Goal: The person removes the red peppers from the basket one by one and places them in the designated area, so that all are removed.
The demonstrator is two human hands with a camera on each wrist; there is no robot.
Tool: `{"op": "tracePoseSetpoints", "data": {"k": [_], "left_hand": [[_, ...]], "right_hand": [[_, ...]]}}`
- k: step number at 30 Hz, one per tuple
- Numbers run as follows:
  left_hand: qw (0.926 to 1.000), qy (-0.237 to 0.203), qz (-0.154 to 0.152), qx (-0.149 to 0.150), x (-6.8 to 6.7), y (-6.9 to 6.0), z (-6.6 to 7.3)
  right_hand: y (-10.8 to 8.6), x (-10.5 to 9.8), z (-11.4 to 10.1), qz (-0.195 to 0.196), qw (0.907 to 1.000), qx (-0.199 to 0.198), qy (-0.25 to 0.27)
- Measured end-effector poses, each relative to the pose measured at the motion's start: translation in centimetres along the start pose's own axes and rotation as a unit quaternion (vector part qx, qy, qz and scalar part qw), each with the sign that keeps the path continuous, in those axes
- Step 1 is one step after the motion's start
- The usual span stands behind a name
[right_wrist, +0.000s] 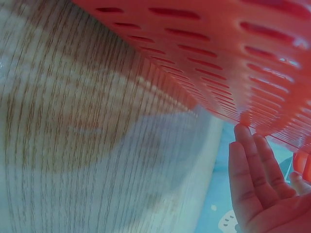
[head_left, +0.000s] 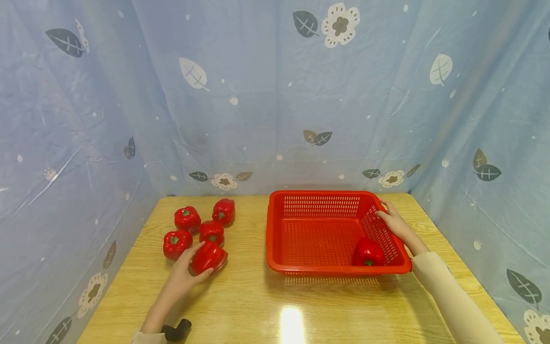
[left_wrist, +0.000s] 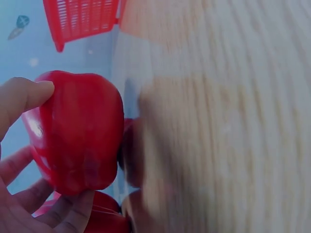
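Observation:
My left hand (head_left: 184, 273) grips a red bell pepper (head_left: 209, 258), which lies tilted on its side; whether it touches the table I cannot tell. In the left wrist view the thumb presses one side of the pepper (left_wrist: 80, 131), and the other fingers are round its far side. Just beyond it are several more red bell peppers (head_left: 212, 232). At the right, my right hand (head_left: 393, 222) holds the side rim of a red plastic basket (head_left: 318, 270), thumb over the rim and fingers against the slotted outer wall (right_wrist: 218, 73). One bell pepper (head_left: 368, 252) sits in the basket's near right corner.
The wooden table (head_left: 240, 306) has a blue patterned curtain (head_left: 258, 119) behind it and at both sides. A black object (head_left: 177, 330) shows by the left wrist at the near edge.

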State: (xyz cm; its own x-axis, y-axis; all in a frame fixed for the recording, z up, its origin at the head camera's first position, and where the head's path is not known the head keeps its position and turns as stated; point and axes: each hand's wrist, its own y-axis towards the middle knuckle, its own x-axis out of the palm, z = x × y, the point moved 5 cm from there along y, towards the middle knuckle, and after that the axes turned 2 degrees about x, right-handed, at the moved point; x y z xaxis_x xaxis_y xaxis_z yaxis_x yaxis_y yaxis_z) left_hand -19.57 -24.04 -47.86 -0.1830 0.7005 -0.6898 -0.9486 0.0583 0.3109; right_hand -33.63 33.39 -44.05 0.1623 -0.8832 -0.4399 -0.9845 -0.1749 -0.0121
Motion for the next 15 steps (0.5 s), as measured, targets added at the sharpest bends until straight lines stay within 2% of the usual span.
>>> {"op": "tracePoseSetpoints", "data": {"k": [2, 15], "left_hand": [[1.0, 0.0, -0.001, -0.002, 0.13, -0.02, -0.17], [0.9995, -0.013, -0.011, -0.026, 0.54, 0.03, -0.76]], "right_hand": [[0.43, -0.14, 0.82, 0.002, 1.0, -0.003, -0.001], [0.57, -0.09, 0.97, -0.006, 0.9999, 0.0, 0.008]]}}
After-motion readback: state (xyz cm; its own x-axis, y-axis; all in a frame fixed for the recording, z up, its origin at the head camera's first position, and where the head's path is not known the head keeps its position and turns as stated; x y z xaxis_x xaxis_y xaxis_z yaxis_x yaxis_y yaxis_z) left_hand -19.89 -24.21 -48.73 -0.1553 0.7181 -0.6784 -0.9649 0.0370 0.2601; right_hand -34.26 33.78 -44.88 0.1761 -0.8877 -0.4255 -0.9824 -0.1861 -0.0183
